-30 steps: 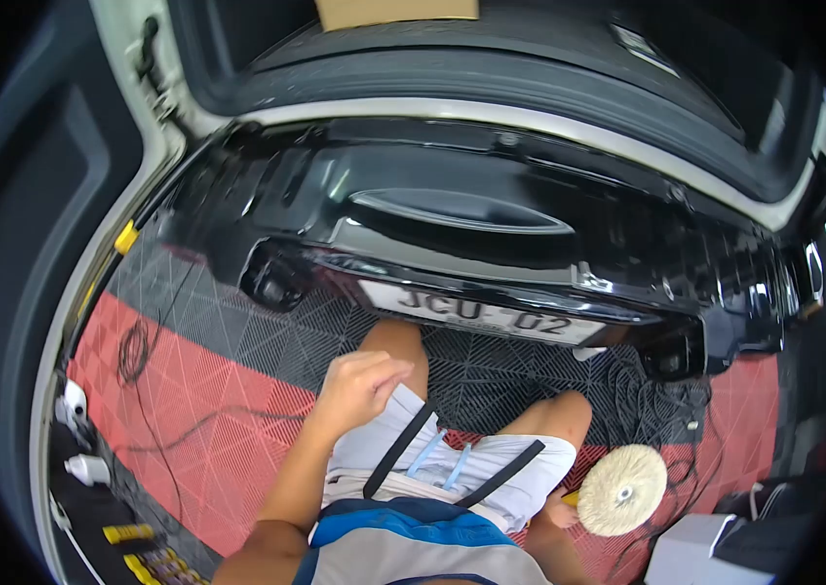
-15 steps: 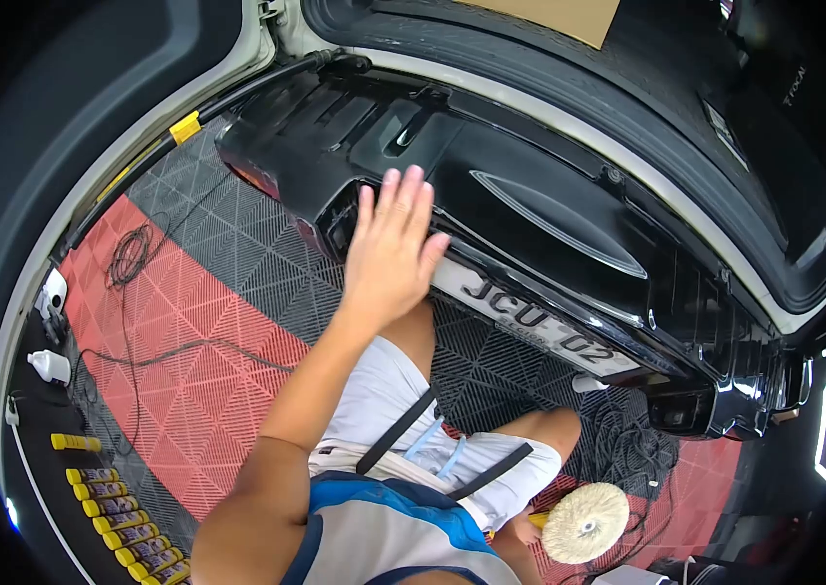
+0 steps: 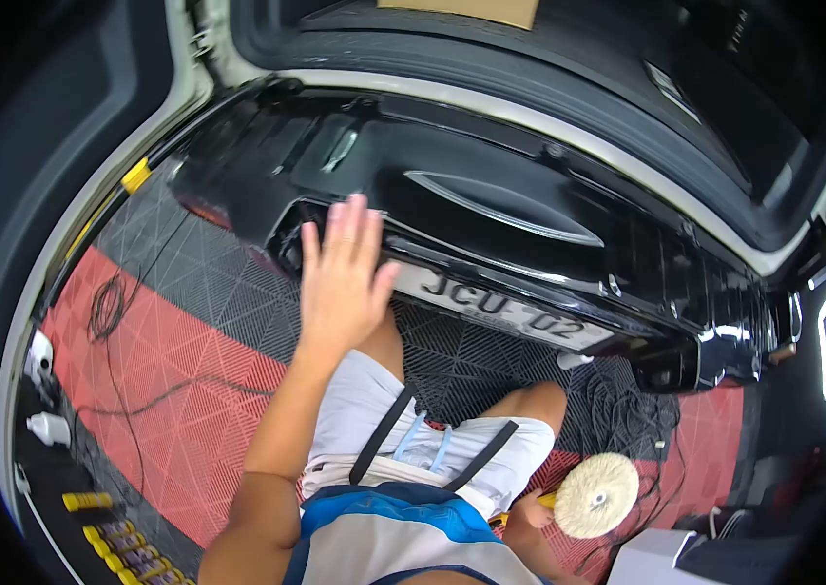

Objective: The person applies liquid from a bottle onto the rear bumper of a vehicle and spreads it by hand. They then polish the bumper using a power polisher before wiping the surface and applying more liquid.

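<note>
My left hand (image 3: 338, 297) is open, fingers stretched out, its fingertips over the edge of the glossy black rear bumper (image 3: 491, 156) just left of the licence plate (image 3: 491, 304). Down by my right knee, my right hand (image 3: 532, 509) is wrapped round the yellow part of a polisher, partly hidden by my body. The polisher's round cream wool pad (image 3: 596, 495) faces up toward me. A curved glossy outline shows on the bumper to the right of my left hand.
Red and black floor tiles (image 3: 179, 361) lie below, with a coiled cable (image 3: 111, 307) at left and dark cord (image 3: 622, 414) at right. Several yellow-capped bottles (image 3: 125, 546) and a white bottle (image 3: 47, 429) line the left. A cardboard piece (image 3: 461, 8) sits above the bumper.
The whole view has shifted, so the bumper and my left hand appear farther left. The left hand stays by the plate's left end, and the polisher remains in my right hand.
</note>
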`<state>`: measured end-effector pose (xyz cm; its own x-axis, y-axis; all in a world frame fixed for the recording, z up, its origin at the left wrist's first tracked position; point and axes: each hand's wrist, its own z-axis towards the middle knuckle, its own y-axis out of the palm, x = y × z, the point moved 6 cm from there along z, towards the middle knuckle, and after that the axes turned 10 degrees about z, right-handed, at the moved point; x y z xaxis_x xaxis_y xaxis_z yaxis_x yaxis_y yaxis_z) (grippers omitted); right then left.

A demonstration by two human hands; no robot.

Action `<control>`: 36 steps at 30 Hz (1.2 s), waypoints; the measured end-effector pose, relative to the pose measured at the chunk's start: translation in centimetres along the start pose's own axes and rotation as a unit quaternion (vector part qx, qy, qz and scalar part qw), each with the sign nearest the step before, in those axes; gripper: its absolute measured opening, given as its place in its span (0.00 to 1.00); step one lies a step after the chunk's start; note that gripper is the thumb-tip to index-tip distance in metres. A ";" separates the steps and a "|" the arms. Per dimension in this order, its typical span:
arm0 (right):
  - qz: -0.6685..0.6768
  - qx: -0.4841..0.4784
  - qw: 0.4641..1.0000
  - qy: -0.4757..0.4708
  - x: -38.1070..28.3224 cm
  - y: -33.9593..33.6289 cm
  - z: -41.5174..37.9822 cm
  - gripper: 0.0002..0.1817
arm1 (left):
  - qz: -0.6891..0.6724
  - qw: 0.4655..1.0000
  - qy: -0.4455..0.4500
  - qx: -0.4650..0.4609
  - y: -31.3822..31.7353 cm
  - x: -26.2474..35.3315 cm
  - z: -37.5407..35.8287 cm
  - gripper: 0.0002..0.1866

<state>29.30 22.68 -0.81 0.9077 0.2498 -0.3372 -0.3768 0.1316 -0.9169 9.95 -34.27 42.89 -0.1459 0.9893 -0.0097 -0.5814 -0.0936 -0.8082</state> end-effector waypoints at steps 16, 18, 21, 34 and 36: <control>-0.139 -0.165 0.975 -0.043 -1.4 0.1 -2.1 0.50 | -0.358 0.912 0.198 -0.004 2.8 7.6 -5.4 0.07; -0.208 -0.127 0.963 -0.111 -1.3 3.3 -1.5 0.47 | -0.339 0.929 0.145 -0.028 4.5 6.5 -6.5 0.07; 0.149 -0.361 0.901 -0.188 -3.8 7.2 -3.2 0.23 | -0.294 0.946 0.117 -0.066 6.3 4.9 -8.7 0.09; 0.402 -0.201 0.860 -0.241 -34.1 8.2 6.4 0.50 | -0.286 0.945 -0.052 -0.152 9.4 2.2 -14.1 0.04; 0.347 -0.214 0.881 -0.241 -36.7 9.3 6.8 0.38 | -0.279 0.949 -0.062 -0.134 8.9 1.7 -14.6 0.04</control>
<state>-8.80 21.29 4.53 0.2638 0.5196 -0.8126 -0.6116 -0.5614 -0.5575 16.15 -31.82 27.07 0.0225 0.8537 0.5203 -0.3741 0.4899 -0.7875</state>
